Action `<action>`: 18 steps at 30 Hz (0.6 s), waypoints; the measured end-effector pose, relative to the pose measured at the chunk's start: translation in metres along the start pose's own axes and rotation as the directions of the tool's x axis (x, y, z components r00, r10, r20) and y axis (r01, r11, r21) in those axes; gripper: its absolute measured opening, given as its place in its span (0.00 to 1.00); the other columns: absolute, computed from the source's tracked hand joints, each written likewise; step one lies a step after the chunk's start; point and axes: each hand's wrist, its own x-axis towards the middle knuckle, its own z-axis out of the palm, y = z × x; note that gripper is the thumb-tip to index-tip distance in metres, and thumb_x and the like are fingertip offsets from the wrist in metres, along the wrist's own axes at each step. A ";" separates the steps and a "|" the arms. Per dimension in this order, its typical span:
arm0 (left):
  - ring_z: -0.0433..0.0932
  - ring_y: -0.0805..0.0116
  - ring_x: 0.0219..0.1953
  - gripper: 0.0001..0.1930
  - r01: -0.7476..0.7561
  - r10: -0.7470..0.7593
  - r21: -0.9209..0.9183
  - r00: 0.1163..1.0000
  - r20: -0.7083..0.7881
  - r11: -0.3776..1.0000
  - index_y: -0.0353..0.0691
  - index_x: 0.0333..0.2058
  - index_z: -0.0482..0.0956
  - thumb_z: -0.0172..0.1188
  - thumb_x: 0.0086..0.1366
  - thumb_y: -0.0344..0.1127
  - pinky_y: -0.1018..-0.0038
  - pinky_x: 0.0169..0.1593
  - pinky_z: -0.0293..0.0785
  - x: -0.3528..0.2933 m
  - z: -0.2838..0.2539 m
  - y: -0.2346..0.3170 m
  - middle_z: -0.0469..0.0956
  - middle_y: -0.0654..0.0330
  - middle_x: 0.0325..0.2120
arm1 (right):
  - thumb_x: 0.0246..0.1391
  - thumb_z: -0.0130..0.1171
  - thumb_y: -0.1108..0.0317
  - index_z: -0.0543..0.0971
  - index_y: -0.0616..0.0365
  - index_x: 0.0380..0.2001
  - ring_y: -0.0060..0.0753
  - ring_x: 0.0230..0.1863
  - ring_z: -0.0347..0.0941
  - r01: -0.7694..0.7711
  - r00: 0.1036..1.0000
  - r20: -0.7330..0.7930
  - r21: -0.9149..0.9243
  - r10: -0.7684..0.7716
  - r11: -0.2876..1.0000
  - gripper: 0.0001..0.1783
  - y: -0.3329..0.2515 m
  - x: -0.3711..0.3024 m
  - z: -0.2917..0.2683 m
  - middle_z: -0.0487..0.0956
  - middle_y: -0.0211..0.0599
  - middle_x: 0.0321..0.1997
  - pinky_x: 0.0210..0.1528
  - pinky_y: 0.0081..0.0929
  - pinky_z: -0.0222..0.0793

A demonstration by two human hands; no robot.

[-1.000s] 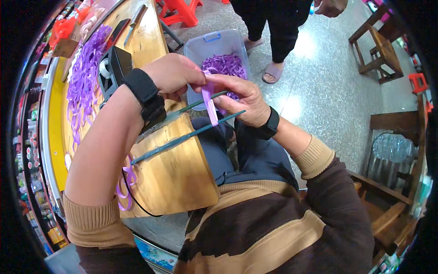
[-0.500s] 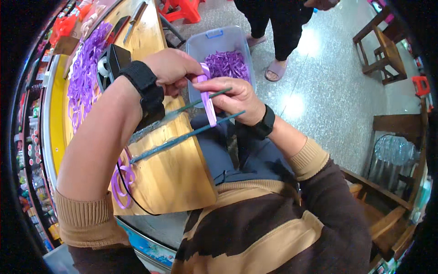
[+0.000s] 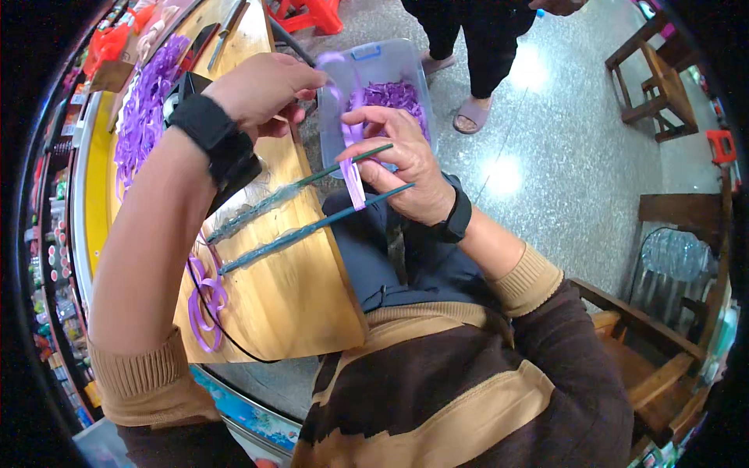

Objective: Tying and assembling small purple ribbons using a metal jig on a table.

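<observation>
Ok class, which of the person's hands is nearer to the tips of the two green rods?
The right hand: its fingers are beside the tips of the green rods. The left hand is farther off, up and to the left in the picture.

A pale wooden table (image 3: pixel 289 312) carries two green rods (image 3: pixel 316 228), which lie side by side and jut past its edge. Purple ribbon (image 3: pixel 152 117) lies heaped along the left, near a black dispenser (image 3: pixel 186 86) (partly hidden) and a knife (image 3: pixel 225 33). Looser purple loops (image 3: pixel 193 301) and a black cord (image 3: pixel 212 318) rest nearer the body.
</observation>
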 end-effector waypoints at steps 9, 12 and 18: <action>0.64 0.85 0.21 0.10 -0.447 0.424 0.093 0.884 0.196 0.890 0.34 0.31 0.75 0.54 0.58 0.36 0.84 0.24 0.61 -0.050 0.016 -0.031 0.69 0.69 0.19 | 0.47 0.54 0.74 0.75 0.59 0.32 0.32 0.39 0.69 -0.060 0.998 -0.013 0.172 0.063 0.983 0.07 0.001 -0.010 0.009 0.73 0.35 0.36 0.45 0.29 0.62; 0.68 0.82 0.30 0.11 -0.328 0.300 0.104 0.928 0.220 0.939 0.34 0.34 0.74 0.56 0.58 0.36 0.84 0.36 0.65 -0.052 0.017 -0.030 0.72 0.69 0.26 | 0.47 0.53 0.72 0.75 0.58 0.31 0.38 0.33 0.72 -0.258 0.950 -0.063 0.396 0.306 0.881 0.06 -0.005 -0.014 0.020 0.74 0.37 0.31 0.40 0.30 0.66; 0.63 0.85 0.15 0.08 -0.381 0.369 0.055 0.917 0.154 0.923 0.37 0.29 0.74 0.57 0.57 0.36 0.86 0.17 0.58 -0.047 0.025 -0.039 0.67 0.71 0.15 | 0.49 0.53 0.72 0.75 0.59 0.31 0.31 0.32 0.72 -0.382 0.902 0.003 0.473 0.432 0.794 0.06 -0.012 -0.018 0.020 0.74 0.37 0.29 0.34 0.24 0.66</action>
